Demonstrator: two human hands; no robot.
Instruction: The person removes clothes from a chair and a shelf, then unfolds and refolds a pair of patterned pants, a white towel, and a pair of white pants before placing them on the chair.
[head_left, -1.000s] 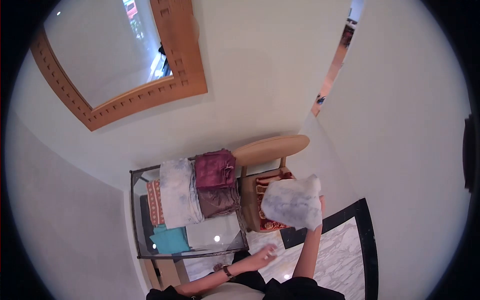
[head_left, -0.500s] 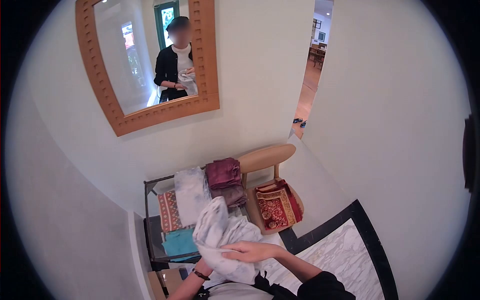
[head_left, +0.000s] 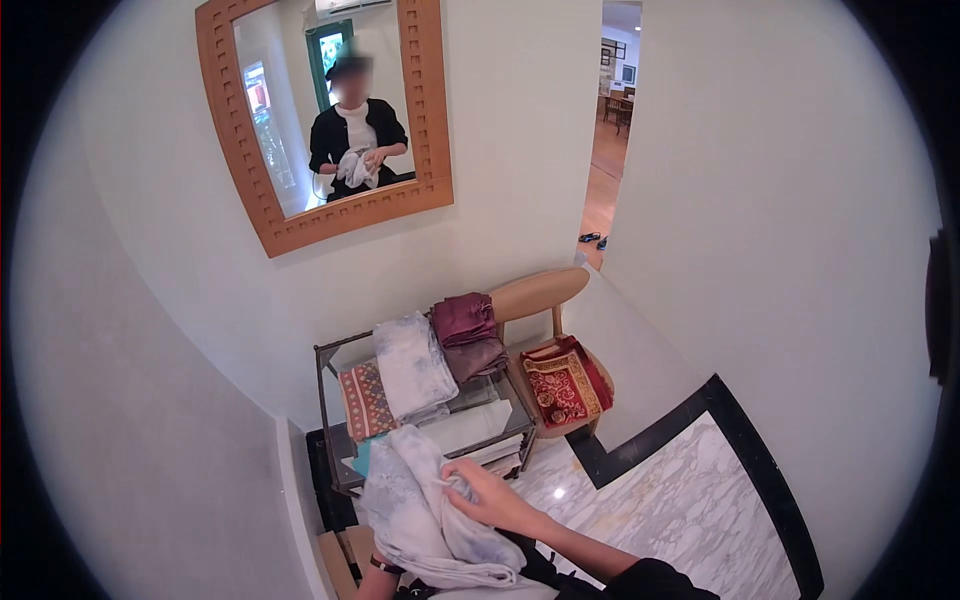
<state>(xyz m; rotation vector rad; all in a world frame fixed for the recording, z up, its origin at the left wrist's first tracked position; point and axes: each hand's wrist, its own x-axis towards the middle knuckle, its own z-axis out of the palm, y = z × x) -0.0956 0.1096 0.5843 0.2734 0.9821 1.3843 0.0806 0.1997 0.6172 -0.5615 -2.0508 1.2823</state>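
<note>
A bunched white cloth with grey-blue patches (head_left: pixel 415 505) hangs in front of my body, in loose folds. My right hand (head_left: pixel 478 492) pinches an upper fold on its right side, thumb and fingers closed. Behind the cloth's lower left my left hand supports it; only the wrist with a dark band (head_left: pixel 384 564) shows, and the fingers are hidden. Just beyond is a glass-topped metal-framed table (head_left: pixel 455 432). On it lie a folded white and grey cloth (head_left: pixel 413 370), a patterned orange cloth (head_left: pixel 367 400), folded maroon cloths (head_left: pixel 465 320), and a partly covered teal cloth (head_left: pixel 362 458).
A wooden chair (head_left: pixel 540 294) stands right of the table with a folded red and gold textile (head_left: pixel 568 385) on its seat. A wood-framed mirror (head_left: pixel 432 120) hangs above, reflecting a person holding the cloth. Marble floor (head_left: pixel 680 500) with a black border lies at right.
The bundle has loosened and hangs lower, covering more of my left hand. My right hand has shifted left and up to a fold. The view has turned slightly, so the table appears farther right.
</note>
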